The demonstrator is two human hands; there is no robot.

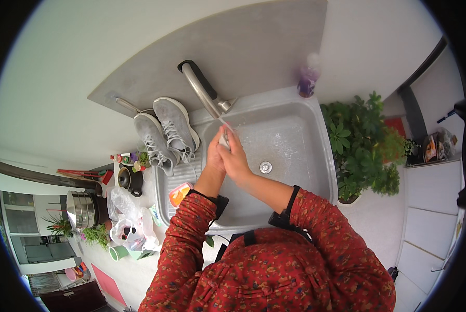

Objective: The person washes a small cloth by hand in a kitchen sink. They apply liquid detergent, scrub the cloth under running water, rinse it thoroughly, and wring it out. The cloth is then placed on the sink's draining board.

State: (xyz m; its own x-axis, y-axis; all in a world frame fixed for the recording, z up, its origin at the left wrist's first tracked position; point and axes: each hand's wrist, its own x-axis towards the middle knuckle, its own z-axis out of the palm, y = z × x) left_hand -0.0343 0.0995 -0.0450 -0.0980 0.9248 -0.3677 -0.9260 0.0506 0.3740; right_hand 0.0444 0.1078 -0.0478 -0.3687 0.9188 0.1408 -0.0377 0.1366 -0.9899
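My left hand (215,154) and my right hand (235,158) are pressed together over the left part of a metal sink (295,148). Between them is a small pale grey item (224,141), mostly hidden by the fingers; its kind cannot be made out. The spout of a faucet (203,95) is just above my fingertips, and a thin stream of water runs down onto them. A pair of grey laced sneakers (176,124) stands left of the faucet, on the ribbed drainboard (184,167). An orange item in a pink-rimmed dish (179,194) lies near my left wrist.
A bottle of purple liquid (308,82) stands at the sink's back right corner. Leafy potted plants (358,144) are right of the sink. On the left are a lidded dark pot (128,179), white plastic bags (133,230), a green cup (118,253) and a stacked metal steamer (81,208).
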